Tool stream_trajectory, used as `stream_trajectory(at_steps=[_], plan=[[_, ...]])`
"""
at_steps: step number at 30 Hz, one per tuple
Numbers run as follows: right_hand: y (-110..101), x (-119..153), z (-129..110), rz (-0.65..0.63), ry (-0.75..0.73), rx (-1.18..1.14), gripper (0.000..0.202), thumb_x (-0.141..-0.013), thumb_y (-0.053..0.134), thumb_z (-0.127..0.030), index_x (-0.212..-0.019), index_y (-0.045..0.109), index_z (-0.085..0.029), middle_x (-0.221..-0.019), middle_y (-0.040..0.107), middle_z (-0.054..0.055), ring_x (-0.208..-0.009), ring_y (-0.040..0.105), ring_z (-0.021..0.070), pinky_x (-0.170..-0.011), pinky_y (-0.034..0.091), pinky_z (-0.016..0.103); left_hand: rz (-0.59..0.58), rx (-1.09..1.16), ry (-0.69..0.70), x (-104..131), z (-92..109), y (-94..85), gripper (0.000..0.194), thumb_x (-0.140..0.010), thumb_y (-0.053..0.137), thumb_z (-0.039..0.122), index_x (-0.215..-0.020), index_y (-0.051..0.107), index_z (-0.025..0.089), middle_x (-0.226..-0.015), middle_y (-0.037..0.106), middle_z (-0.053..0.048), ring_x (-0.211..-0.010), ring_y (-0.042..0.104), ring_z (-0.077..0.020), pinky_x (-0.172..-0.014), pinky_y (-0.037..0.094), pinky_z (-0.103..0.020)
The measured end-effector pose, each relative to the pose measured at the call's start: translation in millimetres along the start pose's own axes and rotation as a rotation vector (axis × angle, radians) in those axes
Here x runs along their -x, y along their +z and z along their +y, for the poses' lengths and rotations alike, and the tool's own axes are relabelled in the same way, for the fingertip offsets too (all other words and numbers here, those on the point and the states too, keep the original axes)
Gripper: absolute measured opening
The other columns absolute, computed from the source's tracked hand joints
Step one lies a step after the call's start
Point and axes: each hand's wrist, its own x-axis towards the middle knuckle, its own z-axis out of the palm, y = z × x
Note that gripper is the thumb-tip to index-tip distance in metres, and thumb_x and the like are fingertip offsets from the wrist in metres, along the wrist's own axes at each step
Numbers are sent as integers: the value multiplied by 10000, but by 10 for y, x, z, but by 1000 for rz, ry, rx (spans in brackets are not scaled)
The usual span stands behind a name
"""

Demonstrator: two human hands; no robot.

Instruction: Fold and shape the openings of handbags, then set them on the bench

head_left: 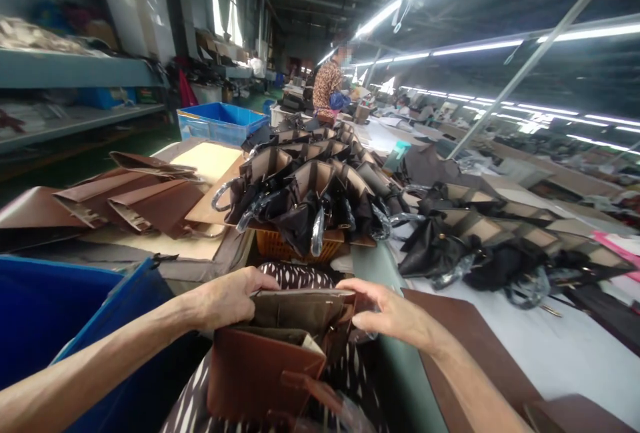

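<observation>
An open brown bag [265, 369] with a dark olive lining rests on the lap, its handle hanging toward the camera. My left hand [233, 296] grips the left end of the bag's far rim, fingers bent around the edge. At the right end of that rim is my right hand [377, 309], thumb and fingers closed on the edge near a plastic-wrapped part. Patterned dark cloth [295, 275] shows beyond and below the bag.
Black bags [310, 186] with wrapped handles are piled ahead over an orange basket [300, 246]. Brown pieces [155, 203] lie at the left. A blue bin [60, 306] stands near my left arm; more black bags [450, 239] cover the right table. A person [327, 86] is farther back.
</observation>
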Motion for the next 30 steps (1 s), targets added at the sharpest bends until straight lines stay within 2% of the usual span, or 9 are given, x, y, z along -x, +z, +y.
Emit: stream_trajectory(at_steps=[2,4,8,11,16,20,23,26,30], plan=[[-49,13,-8,-9,-56,-118,510,-693,547,-160,-1191,452,-217,-1181,541,43,-1078,503,182,-936,370,325,-27,19,-11,-3,36,9,436,-540,399,91,-901,630,170,-789,659,31,-701,591,-143,-537,415,-165],[-46,4,-20,42,-81,-108,490,-709,579,-200,-1183,454,-217,-1186,527,49,-1077,501,186,-950,361,339,-37,17,-18,-7,55,9,427,-545,400,88,-898,626,168,-795,659,30,-720,596,-148,-556,425,-172],[89,-41,-90,191,-146,210,305,-709,639,-224,-1008,578,-229,-1054,564,3,-980,525,172,-898,390,303,-16,-17,-16,-30,27,6,448,-539,398,91,-914,631,166,-770,646,26,-704,591,-151,-525,410,-172],[210,-59,-133,273,-173,389,256,-726,638,-242,-978,591,-245,-1023,557,-13,-931,534,153,-862,405,268,7,11,-33,-47,-10,14,462,-528,398,94,-923,625,170,-751,632,28,-685,578,-146,-518,398,-171],[357,-91,-63,377,-166,598,440,-691,681,-319,-1094,516,-258,-1109,499,6,-920,540,163,-775,452,260,37,13,-87,-48,18,31,512,-515,400,95,-974,612,175,-740,607,30,-646,540,-125,-490,356,-162],[423,-155,41,474,-181,782,500,-637,727,-272,-1081,505,-220,-1012,524,27,-945,515,207,-797,438,320,36,-31,-77,-46,62,29,461,-518,404,101,-915,626,174,-710,590,33,-604,510,-111,-462,314,-157],[435,-202,97,509,-180,739,331,-665,703,-232,-959,551,-229,-914,524,-2,-841,527,169,-724,435,280,32,-45,-81,-46,59,23,454,-526,407,106,-921,620,175,-713,589,36,-592,503,-111,-458,311,-160],[427,-229,129,514,-176,573,176,-693,682,-224,-832,576,-239,-853,506,-33,-754,525,120,-655,414,224,20,-50,-57,-44,42,18,441,-532,405,107,-914,616,175,-729,599,38,-630,526,-124,-488,342,-169],[408,-239,145,508,-150,391,89,-707,670,-222,-757,597,-235,-813,496,-46,-730,521,99,-638,390,198,18,-25,-59,-34,48,26,408,-531,406,109,-875,614,175,-742,613,40,-672,547,-140,-524,373,-177]])
